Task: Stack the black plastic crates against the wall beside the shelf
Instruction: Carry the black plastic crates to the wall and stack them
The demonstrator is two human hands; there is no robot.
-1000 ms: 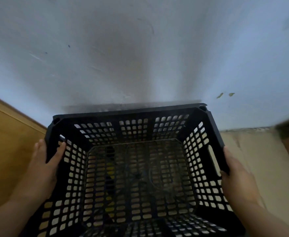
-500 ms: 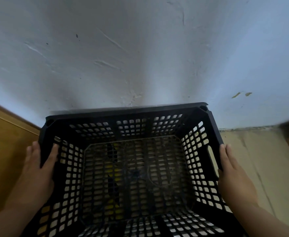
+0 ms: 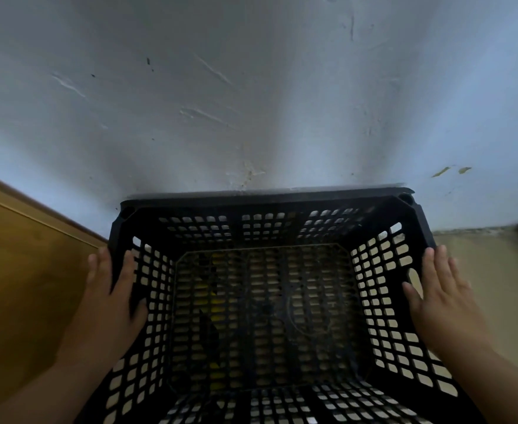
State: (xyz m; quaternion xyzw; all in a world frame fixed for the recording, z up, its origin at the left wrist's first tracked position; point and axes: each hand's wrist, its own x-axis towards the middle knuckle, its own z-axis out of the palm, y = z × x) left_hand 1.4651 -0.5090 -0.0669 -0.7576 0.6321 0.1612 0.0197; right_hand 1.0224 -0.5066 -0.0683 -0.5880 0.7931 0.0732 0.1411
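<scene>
Wooden panel (image 3: 22, 286) at lower left hems the crate (image 3: 264, 316), wall (image 3: 251, 87) seemingly meets its upper rim; floor (image 3: 496, 270) at right lies open.

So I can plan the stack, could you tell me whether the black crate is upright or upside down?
Upright: the black crate shows its open top, with inner walls and lattice floor visible.
</scene>
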